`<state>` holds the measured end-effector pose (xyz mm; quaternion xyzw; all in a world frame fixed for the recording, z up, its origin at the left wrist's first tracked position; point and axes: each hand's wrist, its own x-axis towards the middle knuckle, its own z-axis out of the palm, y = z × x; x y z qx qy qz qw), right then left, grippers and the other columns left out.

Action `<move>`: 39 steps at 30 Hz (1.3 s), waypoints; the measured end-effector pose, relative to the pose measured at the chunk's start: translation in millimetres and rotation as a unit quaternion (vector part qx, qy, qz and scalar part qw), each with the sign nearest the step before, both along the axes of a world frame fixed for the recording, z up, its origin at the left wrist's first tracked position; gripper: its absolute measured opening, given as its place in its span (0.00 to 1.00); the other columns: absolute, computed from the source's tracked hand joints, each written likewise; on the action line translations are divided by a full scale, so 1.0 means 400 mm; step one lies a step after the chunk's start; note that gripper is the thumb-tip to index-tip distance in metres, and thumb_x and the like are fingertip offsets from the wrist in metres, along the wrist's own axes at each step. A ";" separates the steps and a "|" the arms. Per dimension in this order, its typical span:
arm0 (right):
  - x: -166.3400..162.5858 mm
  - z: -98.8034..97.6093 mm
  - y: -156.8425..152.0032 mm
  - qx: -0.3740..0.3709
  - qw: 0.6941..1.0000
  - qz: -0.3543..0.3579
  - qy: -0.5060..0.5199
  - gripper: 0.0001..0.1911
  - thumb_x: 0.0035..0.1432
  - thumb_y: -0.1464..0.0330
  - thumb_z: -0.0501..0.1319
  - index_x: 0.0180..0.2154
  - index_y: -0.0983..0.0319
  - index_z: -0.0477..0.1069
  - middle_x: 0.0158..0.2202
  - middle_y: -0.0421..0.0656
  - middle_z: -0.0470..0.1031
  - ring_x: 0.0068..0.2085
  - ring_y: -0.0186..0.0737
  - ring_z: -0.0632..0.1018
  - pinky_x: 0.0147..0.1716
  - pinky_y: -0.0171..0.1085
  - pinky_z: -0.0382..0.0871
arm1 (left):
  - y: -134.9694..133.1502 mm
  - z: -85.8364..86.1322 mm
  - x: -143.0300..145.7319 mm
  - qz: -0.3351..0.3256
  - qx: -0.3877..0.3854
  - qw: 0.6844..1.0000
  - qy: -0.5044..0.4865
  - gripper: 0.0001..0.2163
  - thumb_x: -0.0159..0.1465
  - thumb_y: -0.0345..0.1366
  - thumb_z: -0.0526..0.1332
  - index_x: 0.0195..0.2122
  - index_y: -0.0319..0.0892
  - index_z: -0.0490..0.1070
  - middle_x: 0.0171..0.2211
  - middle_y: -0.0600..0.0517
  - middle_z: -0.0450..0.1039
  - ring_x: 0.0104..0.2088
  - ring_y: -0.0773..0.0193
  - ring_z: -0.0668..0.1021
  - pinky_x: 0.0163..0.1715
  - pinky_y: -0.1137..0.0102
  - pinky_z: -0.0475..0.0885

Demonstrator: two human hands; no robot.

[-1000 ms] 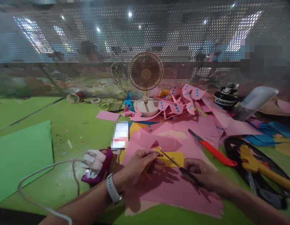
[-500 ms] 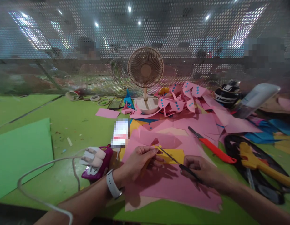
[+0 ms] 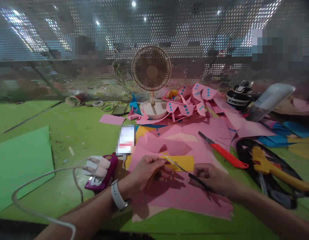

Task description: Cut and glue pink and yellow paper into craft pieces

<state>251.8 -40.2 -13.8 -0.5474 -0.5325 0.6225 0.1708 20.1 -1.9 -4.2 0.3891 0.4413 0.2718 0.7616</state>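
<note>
Paper covers the green table (image 3: 69, 133) in front of the desk fan (image 3: 151, 71), the head camera's one clear landmark. Straight out from the fan's base, towards the camera, the left hand (image 3: 146, 171) has thumb and forefinger closed together on a narrow orange strip (image 3: 153, 176). The strip slants down under the palm, and a white watch (image 3: 118, 199) sits on the wrist.

To the right of it, also on the near side of the fan, the right hand (image 3: 211, 180) has its fingers curled tight around a slender tool (image 3: 186, 171). The tool has a dark handle and a thin bright metal tip that reaches the left fingertips. Whether it is a blade or fine scissors cannot be told.

Both hands rest on a large pink sheet (image 3: 181, 198), with a yellow paper rectangle (image 3: 185, 162) just behind them. A red-handled cutter (image 3: 225, 156) lies near and right of the fan. A purple power block (image 3: 101, 171) lies near and left.
</note>
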 end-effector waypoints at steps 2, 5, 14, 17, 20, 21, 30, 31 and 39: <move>0.001 -0.005 0.001 -0.011 1.000 0.007 -0.003 0.20 0.47 0.53 0.63 0.26 0.61 0.59 0.12 0.31 0.66 0.08 0.25 0.61 0.07 0.25 0.53 | 0.002 0.000 0.001 -0.003 0.000 1.000 0.006 0.10 0.59 0.37 0.60 0.35 0.35 0.75 0.28 0.46 0.77 0.22 0.72 0.75 0.23 0.77 0.70; 0.001 -0.004 0.003 -0.019 1.000 0.004 -0.005 0.20 0.47 0.52 0.62 0.27 0.61 0.60 0.12 0.32 0.68 0.08 0.25 0.59 0.06 0.25 0.51 | 0.000 0.006 0.002 -0.008 0.006 1.000 0.016 0.10 0.59 0.37 0.60 0.34 0.34 0.74 0.28 0.46 0.77 0.21 0.72 0.75 0.23 0.77 0.70; -0.012 0.053 0.002 -0.014 0.999 0.026 -0.033 0.20 0.46 0.53 0.63 0.25 0.62 0.60 0.11 0.32 0.65 0.11 0.24 0.61 0.08 0.24 0.48 | -0.031 0.011 0.002 -0.151 -0.024 0.988 -0.026 0.11 0.58 0.40 0.61 0.31 0.36 0.71 0.25 0.48 0.77 0.20 0.70 0.77 0.23 0.76 0.71; -0.017 0.063 -0.001 -0.022 0.999 0.024 -0.024 0.20 0.46 0.52 0.63 0.26 0.62 0.61 0.12 0.33 0.67 0.10 0.24 0.60 0.08 0.24 0.47 | -0.029 0.006 0.002 -0.145 -0.028 0.988 -0.048 0.10 0.58 0.40 0.61 0.34 0.36 0.71 0.26 0.47 0.77 0.22 0.68 0.78 0.23 0.75 0.71; -0.017 0.061 -0.001 -0.028 1.000 -0.004 0.011 0.22 0.45 0.50 0.62 0.27 0.61 0.60 0.12 0.33 0.67 0.09 0.25 0.61 0.08 0.25 0.50 | -0.022 0.003 0.001 -0.110 -0.016 0.992 -0.058 0.11 0.58 0.40 0.62 0.35 0.37 0.71 0.28 0.49 0.76 0.25 0.67 0.78 0.24 0.75 0.71; -0.015 0.059 -0.001 -0.023 0.999 -0.012 0.022 0.22 0.45 0.50 0.62 0.27 0.61 0.60 0.12 0.33 0.67 0.09 0.24 0.60 0.08 0.25 0.50 | -0.021 0.003 0.001 -0.102 -0.011 0.993 -0.057 0.11 0.57 0.41 0.62 0.36 0.37 0.71 0.29 0.49 0.76 0.26 0.67 0.78 0.25 0.75 0.71; -0.004 0.060 -0.001 0.000 0.999 -0.008 0.045 0.22 0.46 0.52 0.63 0.26 0.61 0.58 0.13 0.35 0.69 0.09 0.22 0.58 0.08 0.24 0.47 | -0.024 0.000 0.001 -0.126 0.010 0.987 -0.101 0.13 0.60 0.40 0.60 0.43 0.39 0.68 0.40 0.43 0.75 0.36 0.63 0.79 0.29 0.73 0.72; -0.003 0.060 0.000 -0.003 0.999 -0.007 0.042 0.22 0.46 0.51 0.63 0.26 0.61 0.58 0.13 0.35 0.69 0.09 0.22 0.57 0.08 0.24 0.47 | -0.023 0.002 0.001 -0.128 0.012 0.986 -0.105 0.13 0.60 0.40 0.60 0.44 0.39 0.68 0.41 0.43 0.75 0.36 0.62 0.78 0.30 0.73 0.72; 0.002 0.036 0.013 -0.033 0.999 -0.006 0.000 0.23 0.45 0.49 0.62 0.26 0.62 0.60 0.12 0.33 0.67 0.09 0.22 0.57 0.07 0.24 0.46 | -0.032 0.008 0.000 -0.153 -0.030 0.986 -0.051 0.10 0.59 0.40 0.62 0.36 0.38 0.68 0.28 0.49 0.76 0.25 0.68 0.78 0.28 0.74 0.72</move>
